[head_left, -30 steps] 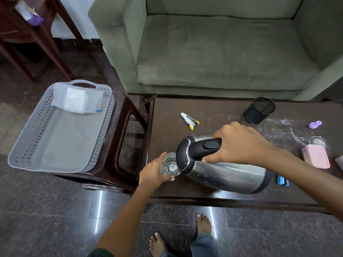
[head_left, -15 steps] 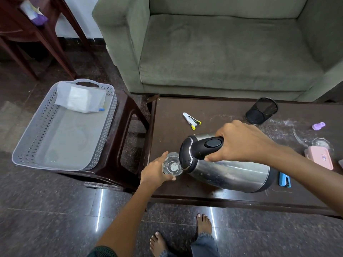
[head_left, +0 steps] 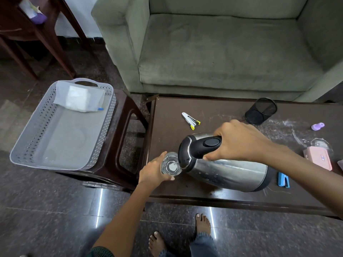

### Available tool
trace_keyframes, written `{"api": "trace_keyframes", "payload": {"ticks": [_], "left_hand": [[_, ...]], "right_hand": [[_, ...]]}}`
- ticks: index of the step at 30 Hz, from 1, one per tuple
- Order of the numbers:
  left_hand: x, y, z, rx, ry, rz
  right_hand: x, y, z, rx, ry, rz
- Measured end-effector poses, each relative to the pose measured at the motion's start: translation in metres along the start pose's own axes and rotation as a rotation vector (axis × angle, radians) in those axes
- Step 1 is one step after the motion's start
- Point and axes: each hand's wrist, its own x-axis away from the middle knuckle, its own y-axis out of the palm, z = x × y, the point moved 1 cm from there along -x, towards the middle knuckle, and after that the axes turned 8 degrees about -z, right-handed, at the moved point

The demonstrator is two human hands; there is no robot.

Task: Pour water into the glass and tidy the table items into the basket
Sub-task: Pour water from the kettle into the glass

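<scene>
A clear glass [head_left: 170, 164] stands near the front left corner of the dark wooden table [head_left: 219, 112], and my left hand [head_left: 154, 171] wraps around its left side. My right hand [head_left: 239, 140] grips the black handle of a steel kettle [head_left: 228, 169], which is tipped almost flat with its spout over the glass's rim. Left of the table, a grey perforated basket [head_left: 35, 138] sits on a dark stool and holds a white packet [head_left: 79, 98].
Around the table lie a white and yellow stapler [head_left: 191, 120], a black mesh cup [head_left: 260, 111] on its side, a purple piece [head_left: 317, 126], a pink box [head_left: 318, 159] and a blue stapler [head_left: 283, 179]. A green sofa [head_left: 222, 49] stands behind it. My bare feet are below.
Both hands keep their grips, and the kettle stays tipped over the glass. Only the view has shifted slightly, so the whole scene sits a little further right.
</scene>
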Motion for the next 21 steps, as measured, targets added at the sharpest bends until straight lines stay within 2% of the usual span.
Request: {"api": "trace_keyframes", "payload": {"ticks": [6, 15, 21], "left_hand": [[-0.001, 0.001, -0.001, -0.004, 0.005, 0.010], [-0.001, 0.001, 0.000, -0.003, -0.014, -0.003], [0.006, -0.002, 0.008, -0.041, -0.008, -0.039]], "right_hand": [[-0.002, 0.001, 0.012, -0.058, 0.018, 0.025], [0.000, 0.003, 0.042, -0.430, -0.003, -0.022], [0.006, 0.009, 0.051, -0.565, 0.026, -0.005]]}}
